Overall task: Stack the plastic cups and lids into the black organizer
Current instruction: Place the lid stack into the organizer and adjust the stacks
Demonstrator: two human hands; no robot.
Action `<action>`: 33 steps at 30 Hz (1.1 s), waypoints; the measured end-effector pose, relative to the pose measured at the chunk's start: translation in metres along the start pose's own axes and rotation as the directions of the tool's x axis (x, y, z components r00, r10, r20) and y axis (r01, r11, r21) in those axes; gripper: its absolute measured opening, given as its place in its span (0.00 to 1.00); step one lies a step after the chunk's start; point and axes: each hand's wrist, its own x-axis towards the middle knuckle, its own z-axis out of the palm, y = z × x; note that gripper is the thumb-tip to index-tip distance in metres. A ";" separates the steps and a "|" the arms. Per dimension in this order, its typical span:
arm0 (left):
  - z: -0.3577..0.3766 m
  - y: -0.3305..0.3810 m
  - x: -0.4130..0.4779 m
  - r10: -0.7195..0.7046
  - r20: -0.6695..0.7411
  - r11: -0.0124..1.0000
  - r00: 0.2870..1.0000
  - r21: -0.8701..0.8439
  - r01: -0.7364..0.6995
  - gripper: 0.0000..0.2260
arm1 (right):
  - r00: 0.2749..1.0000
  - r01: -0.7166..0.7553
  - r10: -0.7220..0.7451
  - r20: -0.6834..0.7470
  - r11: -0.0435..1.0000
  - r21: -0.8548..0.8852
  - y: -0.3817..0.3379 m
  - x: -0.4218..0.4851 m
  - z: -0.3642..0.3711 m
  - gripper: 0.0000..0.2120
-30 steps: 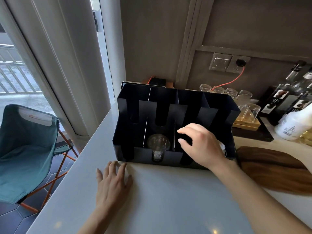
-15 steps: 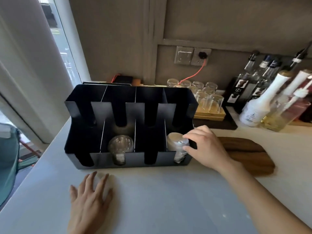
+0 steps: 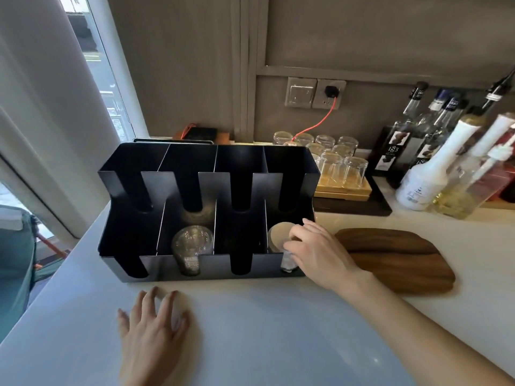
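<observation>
The black organizer (image 3: 133, 238) stands on the white counter with slotted compartments in a front and a back row. A stack of clear plastic cups (image 3: 191, 245) lies in the second front compartment from the left. In the rightmost front compartment lies a stack of lids (image 3: 280, 234) with a pale round face. My right hand (image 3: 317, 253) reaches over the organizer's front right corner, fingers curled on that stack. My left hand (image 3: 152, 334) lies flat on the counter in front of the organizer, fingers spread, holding nothing.
A wooden board (image 3: 395, 259) lies right of the organizer. Behind it a dark tray (image 3: 381, 203) holds upturned glasses (image 3: 341, 168). Syrup bottles (image 3: 426, 174) crowd the back right. A red cable (image 3: 320, 121) runs from a wall socket. The counter's left edge drops toward a teal chair (image 3: 14, 263).
The view has swung right and closer to the organizer. My right hand has settled onto the lid stack in the rightmost front compartment. My left hand stays flat on the counter.
</observation>
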 end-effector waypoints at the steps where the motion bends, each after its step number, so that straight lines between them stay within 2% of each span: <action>1: 0.001 -0.001 0.000 0.004 -0.007 1.000 1.000 0.008 -0.004 0.27 | 1.000 -0.001 0.001 -0.007 1.000 0.019 -0.001 -0.001 -0.001 0.05; 5: 0.003 -0.001 0.000 0.007 -0.022 1.000 1.000 0.008 -0.007 0.27 | 1.000 -0.024 0.025 -0.012 0.997 0.069 -0.004 0.003 -0.005 0.05; 9: 0.005 -0.002 0.000 0.014 -0.036 1.000 0.999 0.007 -0.014 0.27 | 0.999 -0.042 0.042 -0.010 0.998 0.047 -0.007 0.003 0.003 0.08; 14: 0.007 -0.002 0.001 0.008 -0.046 1.000 0.999 -0.014 -0.009 0.26 | 0.998 -0.064 0.064 -0.004 0.997 0.035 -0.010 0.006 0.008 0.07; 22: 0.009 -0.003 0.001 -0.002 -0.051 1.000 0.999 -0.026 0.000 0.27 | 0.997 -0.046 0.053 -0.059 0.992 0.114 -0.015 0.007 0.000 0.05; 28: 0.010 -0.003 0.001 0.005 -0.074 0.999 0.997 -0.036 -0.007 0.27 | 0.999 0.010 -0.005 -0.046 0.996 0.092 -0.015 0.013 -0.005 0.06; 33: 0.009 -0.003 0.001 0.017 -0.075 0.999 0.997 -0.028 -0.019 0.26 | 0.999 -0.025 0.028 -0.044 0.997 0.068 -0.020 0.009 -0.001 0.08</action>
